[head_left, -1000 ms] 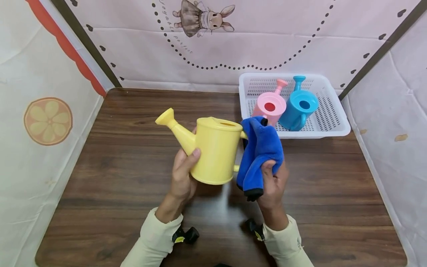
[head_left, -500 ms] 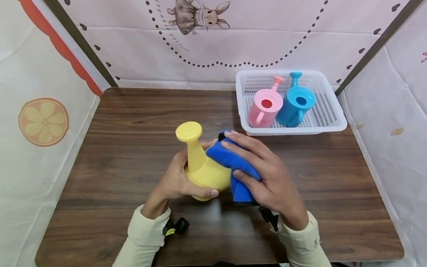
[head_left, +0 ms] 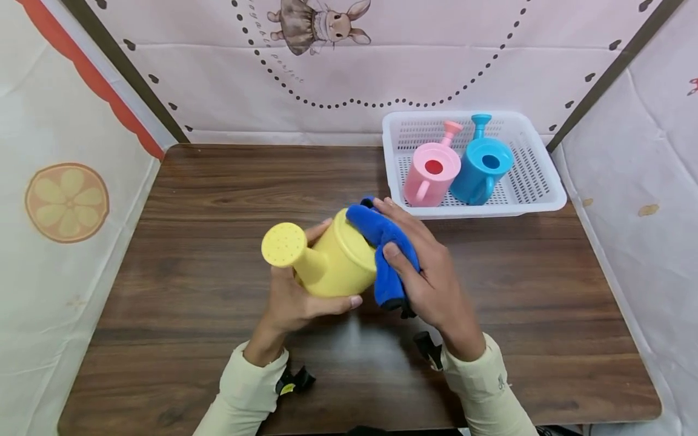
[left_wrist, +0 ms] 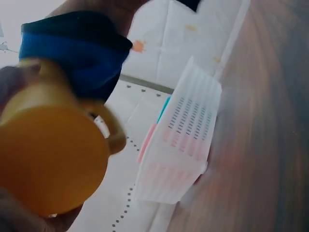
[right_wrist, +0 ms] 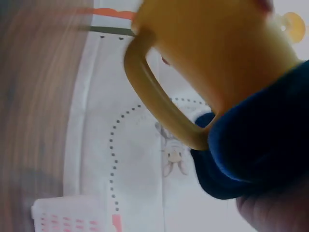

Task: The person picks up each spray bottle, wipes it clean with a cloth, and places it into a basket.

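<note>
A yellow watering can (head_left: 340, 260) is held above the table, tilted so its round sprinkler head faces up toward the head camera. My left hand (head_left: 291, 300) grips its body from the spout side, thumb along the near side. My right hand (head_left: 431, 272) holds a blue cloth (head_left: 382, 233) with black edging and presses it on the can's top rim. In the left wrist view the can's round base (left_wrist: 53, 159) shows, with the cloth (left_wrist: 72, 53) beyond. The can's handle (right_wrist: 159, 101) appears in the right wrist view, beside the cloth.
A white perforated basket (head_left: 531, 209) stands at the back right of the wooden table (head_left: 218, 200). Inside it are a pink watering can (head_left: 432, 175) and a blue watering can (head_left: 482, 172). Printed cloth walls (head_left: 349, 72) enclose the table's back and sides.
The can has swung from upright, spout to the left, to tilted with its sprinkler head toward the camera. The right hand has brought the cloth from beside the handle onto the top rim.
</note>
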A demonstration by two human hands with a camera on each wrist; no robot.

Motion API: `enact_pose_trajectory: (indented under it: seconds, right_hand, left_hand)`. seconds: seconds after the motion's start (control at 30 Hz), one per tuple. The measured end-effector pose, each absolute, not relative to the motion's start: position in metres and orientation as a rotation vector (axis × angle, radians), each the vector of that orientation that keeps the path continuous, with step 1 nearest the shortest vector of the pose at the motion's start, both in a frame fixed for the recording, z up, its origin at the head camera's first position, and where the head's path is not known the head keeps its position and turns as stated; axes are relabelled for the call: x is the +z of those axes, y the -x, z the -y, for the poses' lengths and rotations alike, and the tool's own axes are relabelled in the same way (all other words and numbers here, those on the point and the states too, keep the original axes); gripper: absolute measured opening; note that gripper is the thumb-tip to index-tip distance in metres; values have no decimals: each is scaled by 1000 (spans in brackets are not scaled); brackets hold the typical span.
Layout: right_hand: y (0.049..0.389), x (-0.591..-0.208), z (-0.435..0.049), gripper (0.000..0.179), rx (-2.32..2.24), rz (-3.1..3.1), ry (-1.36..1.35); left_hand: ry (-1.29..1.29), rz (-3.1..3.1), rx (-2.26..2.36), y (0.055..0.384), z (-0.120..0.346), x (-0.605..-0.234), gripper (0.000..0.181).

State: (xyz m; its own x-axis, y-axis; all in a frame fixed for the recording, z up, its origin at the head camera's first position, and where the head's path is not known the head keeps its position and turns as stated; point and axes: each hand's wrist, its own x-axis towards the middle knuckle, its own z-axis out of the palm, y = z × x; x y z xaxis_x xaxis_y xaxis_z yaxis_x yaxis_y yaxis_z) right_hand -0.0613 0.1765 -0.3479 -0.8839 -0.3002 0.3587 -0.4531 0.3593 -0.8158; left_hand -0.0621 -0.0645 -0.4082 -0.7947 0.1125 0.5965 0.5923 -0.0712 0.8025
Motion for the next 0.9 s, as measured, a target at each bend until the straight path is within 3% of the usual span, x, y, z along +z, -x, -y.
enact_pose_trajectory:
  seconds: [0.13, 0.33, 0.43, 0.63, 0.9]
  right_hand:
    - [52, -352, -176, 55, 1380, 2354, -880]
    - [52, -343, -165, 60, 1233, 2278, -1108]
    - [59, -340, -161, 56, 1339, 2340, -1058]
    - [61, -350, -169, 55, 1492, 2454, -869]
    - [40, -349, -172, 60, 1369, 2281, -1040]
  left_hand:
    - [679, 1876, -1888, 61, 67, -405, 114]
    - [810, 2042, -1707, 58, 76, -405, 98]
    - [807, 2034, -1651, 55, 77, -409, 93]
    - [686, 1938, -1598, 49, 76, -408, 104]
    - [809, 2022, -1691, 53, 72, -402, 101]
